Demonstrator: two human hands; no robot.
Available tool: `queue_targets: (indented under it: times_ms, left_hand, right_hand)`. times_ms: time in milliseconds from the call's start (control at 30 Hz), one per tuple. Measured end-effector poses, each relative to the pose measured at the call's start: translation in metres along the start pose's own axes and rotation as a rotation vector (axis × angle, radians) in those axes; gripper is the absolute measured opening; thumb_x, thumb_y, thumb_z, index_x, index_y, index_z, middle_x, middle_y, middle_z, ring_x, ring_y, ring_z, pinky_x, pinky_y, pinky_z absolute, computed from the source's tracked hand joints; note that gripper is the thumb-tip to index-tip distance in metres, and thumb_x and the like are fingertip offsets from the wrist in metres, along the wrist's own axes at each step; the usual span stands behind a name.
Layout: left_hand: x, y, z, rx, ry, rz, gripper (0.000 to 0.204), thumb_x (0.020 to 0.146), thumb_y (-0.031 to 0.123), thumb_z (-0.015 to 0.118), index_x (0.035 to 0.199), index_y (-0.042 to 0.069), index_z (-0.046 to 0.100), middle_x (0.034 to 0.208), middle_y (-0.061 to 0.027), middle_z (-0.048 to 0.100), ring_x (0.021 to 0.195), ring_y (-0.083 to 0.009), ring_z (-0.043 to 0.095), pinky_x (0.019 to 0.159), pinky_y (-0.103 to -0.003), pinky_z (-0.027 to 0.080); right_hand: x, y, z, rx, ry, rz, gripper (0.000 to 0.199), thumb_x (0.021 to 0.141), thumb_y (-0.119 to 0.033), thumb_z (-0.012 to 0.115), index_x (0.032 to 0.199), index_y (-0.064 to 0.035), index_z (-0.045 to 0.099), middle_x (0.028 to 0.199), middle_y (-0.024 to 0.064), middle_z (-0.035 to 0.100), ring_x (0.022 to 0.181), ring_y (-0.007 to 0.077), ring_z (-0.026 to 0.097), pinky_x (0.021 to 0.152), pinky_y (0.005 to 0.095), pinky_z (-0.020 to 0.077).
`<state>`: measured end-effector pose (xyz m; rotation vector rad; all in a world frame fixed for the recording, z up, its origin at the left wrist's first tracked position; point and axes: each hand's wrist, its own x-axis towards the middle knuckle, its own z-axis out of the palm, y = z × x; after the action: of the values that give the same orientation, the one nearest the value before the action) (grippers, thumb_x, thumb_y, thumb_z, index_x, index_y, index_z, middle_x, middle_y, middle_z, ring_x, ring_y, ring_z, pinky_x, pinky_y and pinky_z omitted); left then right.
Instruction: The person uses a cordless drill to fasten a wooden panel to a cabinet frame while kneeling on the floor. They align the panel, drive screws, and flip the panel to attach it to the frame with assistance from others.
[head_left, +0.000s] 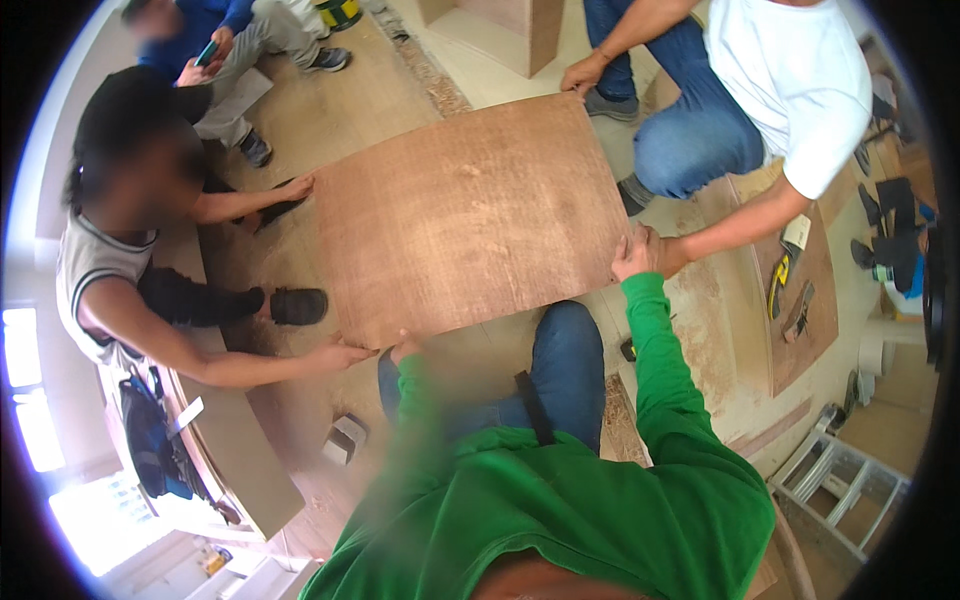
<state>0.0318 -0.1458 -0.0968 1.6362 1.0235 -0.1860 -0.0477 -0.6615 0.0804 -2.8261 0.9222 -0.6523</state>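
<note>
A thin, roughly rectangular reddish-brown wooden panel (475,220), smooth and faintly mottled, spans the middle of the view, broad face up, held at its corners, its near edge slanting up toward the right.

one head-worn fisheye looks down and forward at the nearby panel (470,220).

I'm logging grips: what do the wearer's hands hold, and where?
A wooden panel: left hand on the near edge's left end, right hand at the near right corner.

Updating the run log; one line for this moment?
wooden panel: held; left hand: near edge; right hand: near-right corner; left co-worker, right co-worker: holding too
</note>
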Motion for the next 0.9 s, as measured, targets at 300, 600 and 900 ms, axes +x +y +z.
queue_targets:
  times_ms: [300, 600, 900]
  left_hand:
    - [-0.061, 0.054, 0.008, -0.107, -0.02, -0.028, 0.047, 0.108, 0.029, 0.057, 0.102, -0.017, 0.067, 0.088, -0.015, 0.066, 0.079, -0.0234, 0.057, 0.077, -0.04, 0.047]
    - [-0.034, 0.078, 0.023, -0.051, 0.025, 0.02, 0.048, 0.107, 0.03, 0.058, 0.108, -0.017, 0.068, 0.088, -0.0163, 0.069, 0.075, -0.0225, 0.057, 0.07, -0.039, 0.048]
    - [0.036, 0.094, 0.021, 0.032, 0.003, 0.075, 0.052, 0.106, 0.032, 0.061, 0.119, -0.017, 0.066, 0.107, -0.023, 0.074, 0.092, -0.031, 0.069, 0.086, -0.041, 0.055]
  right_hand:
    - [0.052, -0.005, 0.049, -0.122, -0.701, 0.378, 0.05, 0.093, -0.038, 0.061, 0.127, -0.0017, 0.062, 0.119, 0.0254, 0.073, 0.116, 0.0424, 0.069, 0.099, 0.0534, 0.0521]
    - [0.027, -0.007, 0.044, -0.081, -0.597, 0.362, 0.046, 0.092, -0.035, 0.063, 0.126, -0.0036, 0.063, 0.116, 0.025, 0.074, 0.111, 0.0429, 0.07, 0.099, 0.0519, 0.0528]
    - [0.014, -0.037, 0.035, -0.181, -0.676, 0.366, 0.048, 0.091, -0.038, 0.065, 0.122, -0.0007, 0.063, 0.115, 0.0291, 0.072, 0.111, 0.0448, 0.07, 0.098, 0.0531, 0.0538]
